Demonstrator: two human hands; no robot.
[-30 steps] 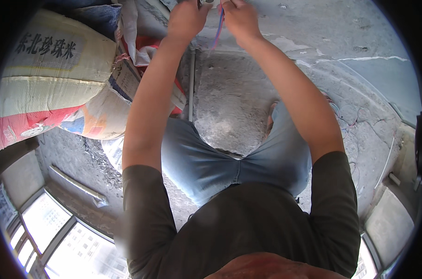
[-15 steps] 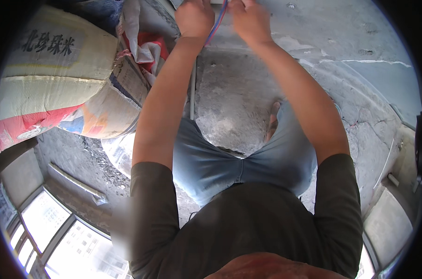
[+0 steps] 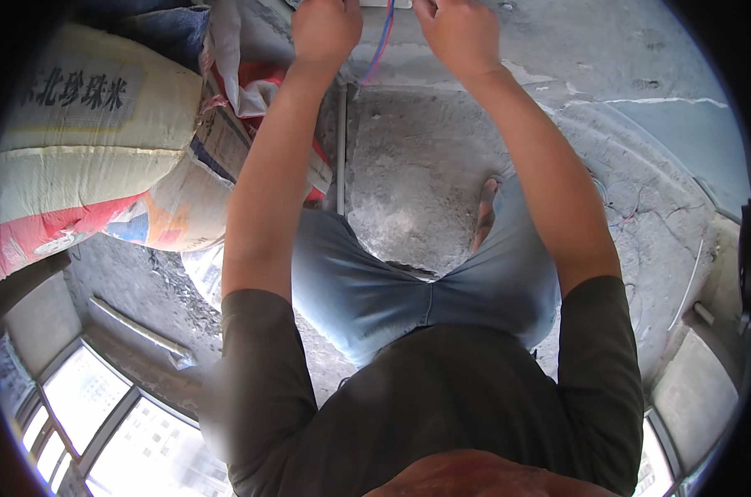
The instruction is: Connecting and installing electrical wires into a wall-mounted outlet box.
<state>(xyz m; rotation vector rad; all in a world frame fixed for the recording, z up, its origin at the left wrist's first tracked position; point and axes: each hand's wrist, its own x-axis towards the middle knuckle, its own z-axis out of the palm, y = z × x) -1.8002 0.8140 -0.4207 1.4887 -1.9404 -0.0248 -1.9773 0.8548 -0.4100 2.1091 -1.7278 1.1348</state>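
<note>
Wires (image 3: 383,37), blue and red, hung to the right of the big sack (image 3: 98,149); the left hand (image 3: 327,31) was closer to the sack than the wires, and the right hand (image 3: 464,35) was farther from it; both hands had bent fingers, but you could not tell if they held anything; a pale pipe (image 3: 341,153) was right of the sack too.

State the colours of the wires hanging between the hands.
The wires are blue and pinkish red, clearest in the head view.
</note>
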